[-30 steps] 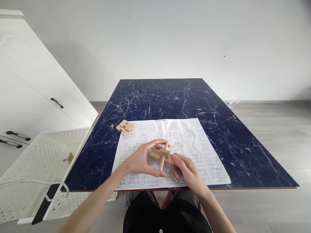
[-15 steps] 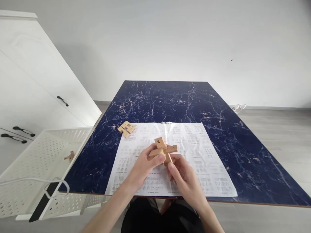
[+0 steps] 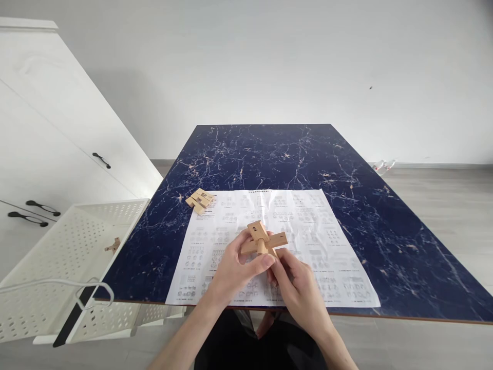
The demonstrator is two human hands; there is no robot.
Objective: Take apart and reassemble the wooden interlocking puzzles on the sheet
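Over the front part of a printed instruction sheet (image 3: 308, 267), both hands hold a wooden burr puzzle (image 3: 255, 230) made of crossed, notched sticks. One stick is marked 2 and points up and away; another, marked 1, sticks out to the right. My left hand (image 3: 241, 262) is closed around the puzzle's left side, its thumb across the front near the joint. From the right, my right hand (image 3: 295, 277) pinches the lower front stick, whose end is mostly hidden by the fingers. The two thumbs nearly meet there.
Several loose wooden puzzle pieces (image 3: 199, 200) lie together at the sheet's upper left corner. The dark blue marbled table (image 3: 246, 154) carries the sheet. Left of it, a white perforated basket (image 3: 69, 246) holds another wooden piece (image 3: 113, 245), and a white cable (image 3: 57, 282) crosses its front.
The puzzle has tilted slightly and shifted a little right and down in view. My left thumb has slid lower right, towards the right thumb. The whole view has shifted slightly.
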